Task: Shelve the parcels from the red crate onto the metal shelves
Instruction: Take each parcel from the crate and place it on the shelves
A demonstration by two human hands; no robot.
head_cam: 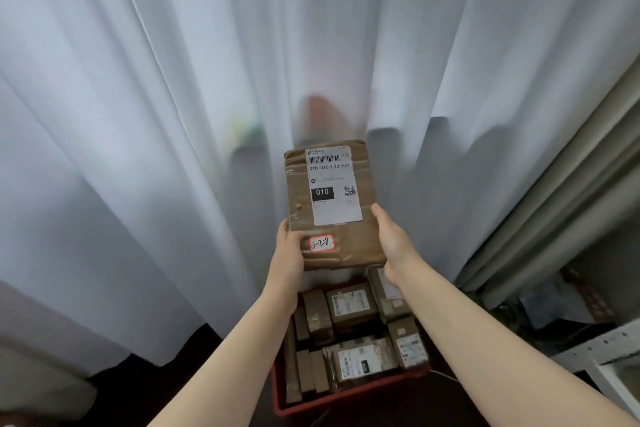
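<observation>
Likely a curtained room used as a parcel store: white floor-length curtains (156, 114) fill the frame, a red crate (346, 393) of labelled parcels (351, 308) sits bottom centre, and white metal shelving (595, 345) stands lower right.

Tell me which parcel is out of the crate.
The brown parcel labelled 010-010-L30-551, gripped by left hand and right hand above the red crate; the others lie inside.

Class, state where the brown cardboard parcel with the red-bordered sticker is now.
Head view, centre: the brown cardboard parcel is held between the left hand and right hand, above the red plastic crate.
</observation>
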